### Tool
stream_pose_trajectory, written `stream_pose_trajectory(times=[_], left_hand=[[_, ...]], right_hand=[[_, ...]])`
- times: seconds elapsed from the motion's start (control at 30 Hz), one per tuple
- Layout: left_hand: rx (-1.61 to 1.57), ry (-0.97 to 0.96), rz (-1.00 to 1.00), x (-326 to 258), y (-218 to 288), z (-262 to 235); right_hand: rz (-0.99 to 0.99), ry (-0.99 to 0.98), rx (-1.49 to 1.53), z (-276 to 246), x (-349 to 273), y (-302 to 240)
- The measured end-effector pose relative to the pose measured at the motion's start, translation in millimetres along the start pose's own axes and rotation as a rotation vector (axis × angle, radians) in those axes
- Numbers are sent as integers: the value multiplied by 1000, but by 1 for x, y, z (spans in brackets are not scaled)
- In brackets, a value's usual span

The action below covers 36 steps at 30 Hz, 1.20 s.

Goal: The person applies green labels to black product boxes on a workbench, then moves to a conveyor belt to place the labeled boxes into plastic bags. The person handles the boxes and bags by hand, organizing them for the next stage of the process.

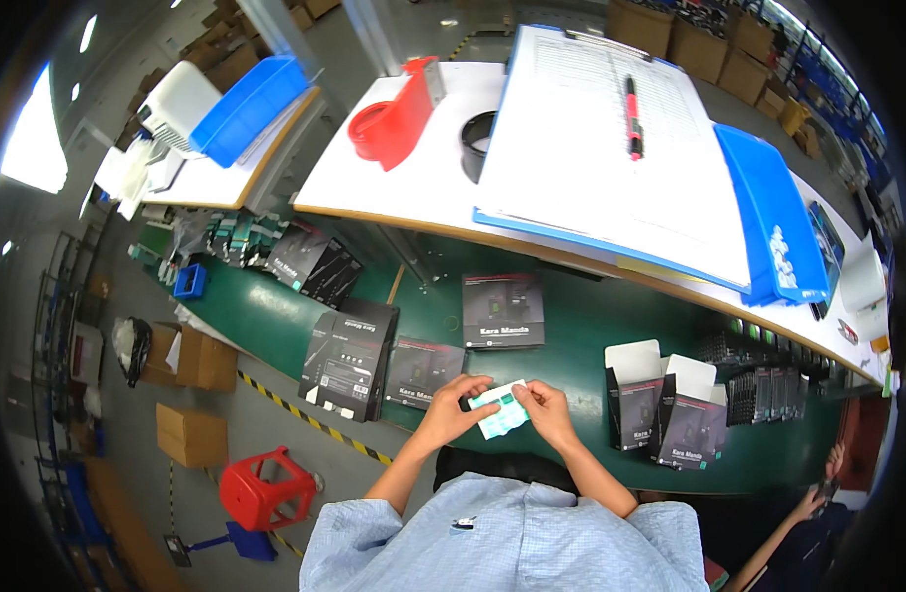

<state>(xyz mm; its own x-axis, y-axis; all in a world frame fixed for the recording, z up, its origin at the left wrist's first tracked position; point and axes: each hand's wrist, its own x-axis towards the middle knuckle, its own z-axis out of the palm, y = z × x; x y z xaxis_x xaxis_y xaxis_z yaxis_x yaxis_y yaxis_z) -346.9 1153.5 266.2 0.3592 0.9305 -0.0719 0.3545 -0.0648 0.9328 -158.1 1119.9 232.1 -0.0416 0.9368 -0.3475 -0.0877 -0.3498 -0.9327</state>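
Both my hands hold a small white-and-green sheet (pixel 503 418) in front of my body, close to the near edge of the green bench. My left hand (pixel 451 408) grips its left side, with a dark spot showing by the fingers that I cannot make out. On the other side my right hand (pixel 545 410) pinches the upper right corner. The green patches on the sheet look like stickers, too small to tell for sure. Just beyond, a dark printed box (pixel 503 311) lies on the bench. Another flat dark box (pixel 425 371) lies near my left hand, beside a standing dark box (pixel 348 361).
Open dark boxes with white flaps (pixel 634 400) stand to the right. The raised white shelf (pixel 334 178) carries a red tape dispenser (pixel 398 118), a clipboard (pixel 611 187) and a blue bin (pixel 768 212). A red stool (pixel 267 488) stands left; another person's arm (pixel 783 533) shows lower right.
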Motion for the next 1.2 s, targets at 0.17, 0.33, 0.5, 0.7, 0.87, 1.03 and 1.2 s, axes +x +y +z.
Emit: stream_pose_trajectory(times=[0.17, 0.33, 0.5, 0.7, 0.87, 1.03, 1.2], left_hand=[[-374, -51, -215, 3, 8, 26], [-414, -178, -316, 13, 25, 35], [-359, -316, -373, 19, 26, 43], [-7, -183, -31, 21, 35, 55], [320, -16, 268, 21, 41, 54], [413, 16, 357, 22, 39, 56], [503, 61, 420, 23, 33, 57]], right_hand=[[-235, 153, -75, -26, -14, 3], [-339, 120, -117, -58, -35, -7], [-142, 85, 88, -66, -49, -1], [-140, 197, 129, -67, -54, 9], [-255, 321, -172, -61, -56, -3], [-373, 347, -288, -61, -54, -7], [-394, 330, -304, -56, -50, -7]])
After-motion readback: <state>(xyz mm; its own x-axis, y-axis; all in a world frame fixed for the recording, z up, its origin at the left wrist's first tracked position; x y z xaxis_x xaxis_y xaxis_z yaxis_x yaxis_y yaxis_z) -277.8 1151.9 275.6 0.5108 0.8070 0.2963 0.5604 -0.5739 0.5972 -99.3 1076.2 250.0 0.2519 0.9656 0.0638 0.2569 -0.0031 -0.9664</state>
